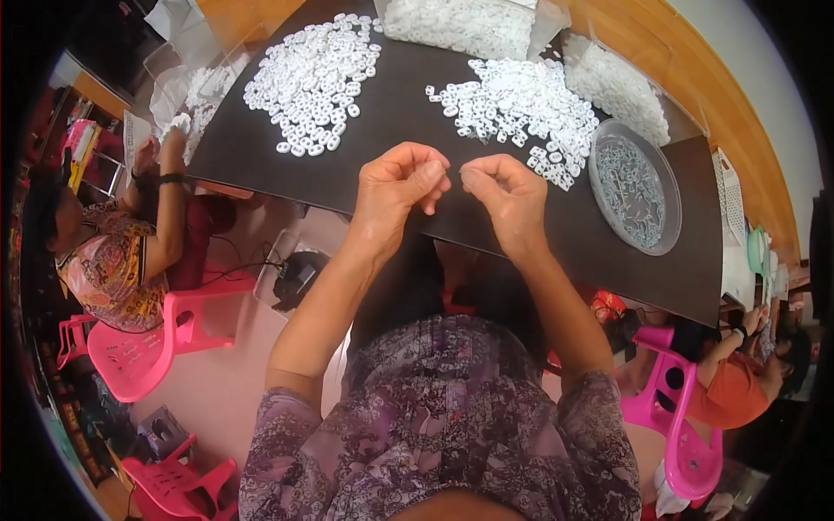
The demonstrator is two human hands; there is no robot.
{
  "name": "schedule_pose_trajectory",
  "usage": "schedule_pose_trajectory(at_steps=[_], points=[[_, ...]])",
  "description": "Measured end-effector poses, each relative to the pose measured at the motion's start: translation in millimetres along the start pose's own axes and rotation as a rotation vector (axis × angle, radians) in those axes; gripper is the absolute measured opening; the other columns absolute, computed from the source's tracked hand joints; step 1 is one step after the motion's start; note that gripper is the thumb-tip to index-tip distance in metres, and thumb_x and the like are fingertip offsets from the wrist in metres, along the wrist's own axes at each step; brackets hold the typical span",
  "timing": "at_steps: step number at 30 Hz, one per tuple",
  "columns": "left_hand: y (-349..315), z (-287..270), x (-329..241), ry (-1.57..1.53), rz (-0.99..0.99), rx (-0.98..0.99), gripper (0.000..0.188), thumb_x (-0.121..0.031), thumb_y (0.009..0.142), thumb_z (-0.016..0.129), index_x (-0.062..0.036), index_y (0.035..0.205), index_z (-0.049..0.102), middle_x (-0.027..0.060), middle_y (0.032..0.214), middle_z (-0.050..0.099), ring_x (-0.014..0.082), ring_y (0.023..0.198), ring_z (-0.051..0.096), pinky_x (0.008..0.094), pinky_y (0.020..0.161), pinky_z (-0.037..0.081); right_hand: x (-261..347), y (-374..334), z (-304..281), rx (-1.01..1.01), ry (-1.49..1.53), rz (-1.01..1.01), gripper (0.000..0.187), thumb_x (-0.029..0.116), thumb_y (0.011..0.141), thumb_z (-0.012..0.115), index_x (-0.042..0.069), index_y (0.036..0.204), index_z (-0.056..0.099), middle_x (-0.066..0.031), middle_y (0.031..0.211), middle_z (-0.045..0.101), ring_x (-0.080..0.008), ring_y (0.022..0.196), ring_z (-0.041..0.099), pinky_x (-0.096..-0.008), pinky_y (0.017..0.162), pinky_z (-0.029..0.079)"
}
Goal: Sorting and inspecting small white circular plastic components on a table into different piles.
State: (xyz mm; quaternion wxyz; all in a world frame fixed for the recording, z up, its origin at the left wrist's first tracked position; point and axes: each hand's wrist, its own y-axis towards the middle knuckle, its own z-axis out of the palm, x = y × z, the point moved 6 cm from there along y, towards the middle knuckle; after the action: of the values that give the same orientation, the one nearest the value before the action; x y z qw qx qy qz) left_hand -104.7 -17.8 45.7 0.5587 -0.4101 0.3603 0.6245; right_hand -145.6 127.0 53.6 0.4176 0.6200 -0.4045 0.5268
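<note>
Over the near edge of the dark table (408, 95), my left hand (395, 191) and my right hand (511, 201) face each other, a small gap between their fingertips. Both are closed, thumb against fingers; whatever they pinch is too small or hidden to make out. Beyond my left hand lies a heap of white oval pieces with two holes each (308, 82). A second heap of small white pieces (521, 95) spreads beyond my right hand. To its right stands a round clear tub (673, 217) of small silvery screws or pins (630, 187).
Bags of white pieces (460, 26) (617, 87) line the table's far side. A person (113, 260) sits at the left by a pink chair (139, 347); another person in orange (738, 386) sits at the right by a pink chair (669, 417). A crate (269, 286) stands below the table.
</note>
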Motion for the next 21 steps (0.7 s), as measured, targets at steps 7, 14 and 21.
schedule_pose_trajectory(at_steps=[7, 14, 21], points=[[-17, 0, 2, -0.095, 0.052, -0.051, 0.018, -0.008, 0.085, 0.063, 0.0043, 0.097, 0.061, 0.007, 0.078, 0.063, 0.0102, 0.066, 0.055, 0.0221, 0.057, 0.045, 10, -13, 9, 0.031, -0.019, -0.061, 0.008, 0.002, 0.084, 0.061, -0.001, 0.09, 0.064, -0.0009, 0.082, 0.062, -0.0052, 0.076, 0.056, -0.019, 0.068, 0.044], [-24, -5, 4, -0.066, 0.044, -0.063, 0.015, -0.006, 0.085, 0.062, 0.004, 0.096, 0.061, 0.0067, 0.078, 0.064, 0.0092, 0.066, 0.055, 0.021, 0.058, 0.045, 13, -15, 15, 0.064, -0.047, -0.076, 0.007, 0.001, 0.084, 0.06, -0.001, 0.09, 0.064, -0.0007, 0.085, 0.062, -0.0051, 0.078, 0.056, -0.019, 0.071, 0.044], [-30, -5, -3, 0.061, 0.13, -0.131, 0.016, -0.008, 0.086, 0.062, 0.0028, 0.098, 0.062, 0.0044, 0.079, 0.063, 0.008, 0.068, 0.056, 0.0205, 0.057, 0.045, 14, -15, 24, 0.122, -0.017, -0.125, 0.007, -0.002, 0.085, 0.057, -0.002, 0.09, 0.062, -0.0032, 0.086, 0.062, -0.0078, 0.08, 0.057, -0.0207, 0.073, 0.045]])
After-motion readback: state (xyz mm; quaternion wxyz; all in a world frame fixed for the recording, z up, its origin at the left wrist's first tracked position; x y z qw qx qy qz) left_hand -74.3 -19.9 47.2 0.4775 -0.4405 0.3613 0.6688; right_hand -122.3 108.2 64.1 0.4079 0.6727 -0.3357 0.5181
